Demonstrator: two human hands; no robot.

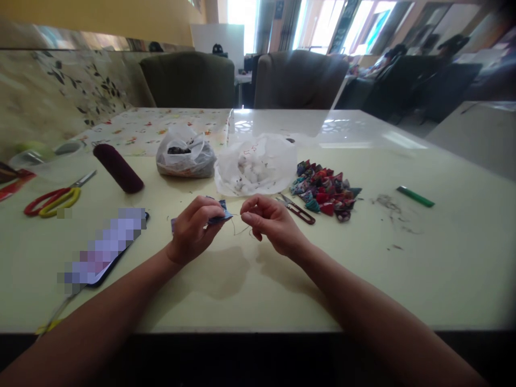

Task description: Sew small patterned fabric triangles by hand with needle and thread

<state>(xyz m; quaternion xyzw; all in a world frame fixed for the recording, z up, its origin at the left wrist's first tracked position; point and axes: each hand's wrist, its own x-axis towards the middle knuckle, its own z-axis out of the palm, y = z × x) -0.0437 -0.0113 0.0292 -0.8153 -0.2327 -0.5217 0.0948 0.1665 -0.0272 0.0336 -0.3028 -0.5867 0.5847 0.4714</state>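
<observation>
My left hand (196, 226) is closed around a small blue patterned piece of fabric (220, 214), whose corner sticks out past the fingertips. Just to its right, my right hand (271, 221) has thumb and forefinger pinched together. Whatever sits in that pinch is too small to make out. A thin dark thread (241, 232) loops between the two hands, below the fabric. Close behind the right hand lie small thread snips (300, 210). Beside them is a heap of stuffed patterned fabric pieces (324, 188), mostly red and teal.
White stuffing fills an opened plastic bag (258, 166); another plastic bag (185, 156) stands beside it. On the left are a dark red cylinder (118, 167), red-and-yellow scissors (54, 201) and a phone (107, 250) with a cable. A green cutter (415, 196) and thread scraps (393, 207) lie right.
</observation>
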